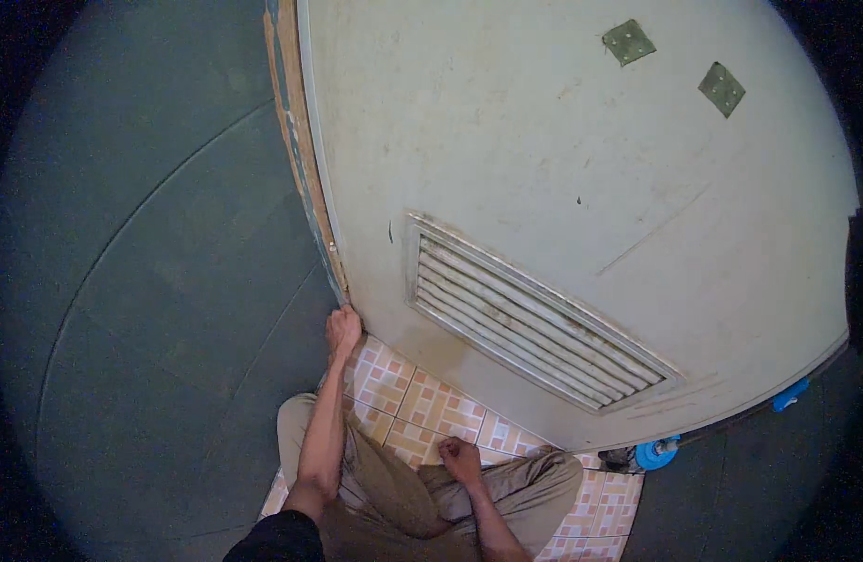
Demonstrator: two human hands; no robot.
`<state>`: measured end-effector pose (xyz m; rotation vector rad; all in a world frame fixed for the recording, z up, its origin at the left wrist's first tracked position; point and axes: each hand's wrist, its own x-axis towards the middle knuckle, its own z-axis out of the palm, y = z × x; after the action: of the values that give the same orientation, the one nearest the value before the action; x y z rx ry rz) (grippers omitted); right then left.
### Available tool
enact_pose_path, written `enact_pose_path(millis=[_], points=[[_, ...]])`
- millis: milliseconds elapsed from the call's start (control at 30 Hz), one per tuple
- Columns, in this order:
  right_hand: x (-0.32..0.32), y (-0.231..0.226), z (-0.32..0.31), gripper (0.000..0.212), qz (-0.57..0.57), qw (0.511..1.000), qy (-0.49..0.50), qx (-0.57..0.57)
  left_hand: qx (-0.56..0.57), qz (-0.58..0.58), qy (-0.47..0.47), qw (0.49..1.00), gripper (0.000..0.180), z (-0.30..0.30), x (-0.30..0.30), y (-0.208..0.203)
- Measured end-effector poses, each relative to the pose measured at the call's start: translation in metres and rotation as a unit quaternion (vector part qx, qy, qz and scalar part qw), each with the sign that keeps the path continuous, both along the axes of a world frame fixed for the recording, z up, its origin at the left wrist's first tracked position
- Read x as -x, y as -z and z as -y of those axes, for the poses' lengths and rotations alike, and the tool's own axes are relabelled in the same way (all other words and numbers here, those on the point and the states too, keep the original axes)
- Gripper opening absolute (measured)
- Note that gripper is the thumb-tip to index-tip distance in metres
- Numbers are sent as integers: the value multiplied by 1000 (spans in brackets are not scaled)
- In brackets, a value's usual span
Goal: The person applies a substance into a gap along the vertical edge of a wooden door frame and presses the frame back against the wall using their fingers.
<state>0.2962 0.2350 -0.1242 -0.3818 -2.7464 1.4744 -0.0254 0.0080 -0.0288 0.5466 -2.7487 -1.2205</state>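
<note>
A pale, stained door with a slatted vent fills the upper right. Bare wood and flaking grey-blue paint show along its left edge strip. At the lower end of that edge, my left hand is closed on the door's corner, its fingertips partly hidden. My right hand hovers over my folded legs, apart from the door. Its fingers are curled inward, and whatever they may hold is too small to make out.
Patterned orange-and-white floor tiles lie under the door and around my legs. Dark grey wall panels rise at the left. By the door's lower right end are a blue round object and another blue piece. Two green diamond patches mark the door.
</note>
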Motion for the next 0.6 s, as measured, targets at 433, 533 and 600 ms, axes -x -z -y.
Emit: enact_pose_path(millis=[433,533,600], points=[[2,-25,9,22,45,999,-7,-3,13,-14,-19,1000,55,12,0,6],[-4,-2,-8,21,24,999,12,25,10,-56,-18,998,59,-12,-18,-14],[-5,3,-6,20,13,998,9,53,13,-96,-31,995,62,-9,-27,-37]])
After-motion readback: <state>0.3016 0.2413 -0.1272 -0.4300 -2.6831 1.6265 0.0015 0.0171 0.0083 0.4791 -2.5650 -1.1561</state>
